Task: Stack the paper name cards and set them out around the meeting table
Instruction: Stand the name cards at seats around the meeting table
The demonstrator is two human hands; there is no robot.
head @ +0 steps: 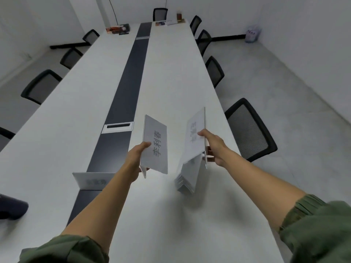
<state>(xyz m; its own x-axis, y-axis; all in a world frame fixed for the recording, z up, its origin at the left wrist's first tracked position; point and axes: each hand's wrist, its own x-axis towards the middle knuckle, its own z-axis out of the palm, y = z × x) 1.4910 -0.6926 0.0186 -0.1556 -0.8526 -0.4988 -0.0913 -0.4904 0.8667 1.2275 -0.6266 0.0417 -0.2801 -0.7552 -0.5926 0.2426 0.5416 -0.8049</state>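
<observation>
My left hand (137, 162) grips a folded white name card (155, 145) with dark printed characters, held above the long white meeting table (171, 92). My right hand (212, 147) grips the top card (196, 133) of a nested stack of folded name cards (187, 177), whose lower end touches or hangs just over the table. Another name card (91, 180) stands on the table to the left, near the dark centre strip (131, 78).
Black mesh chairs line both sides, the nearest at the right (248, 130) and at the left (40, 86). A cable hatch (117, 127) sits in the centre strip. Small items lie at the far end (117, 29). A dark object (11, 207) rests at the left edge.
</observation>
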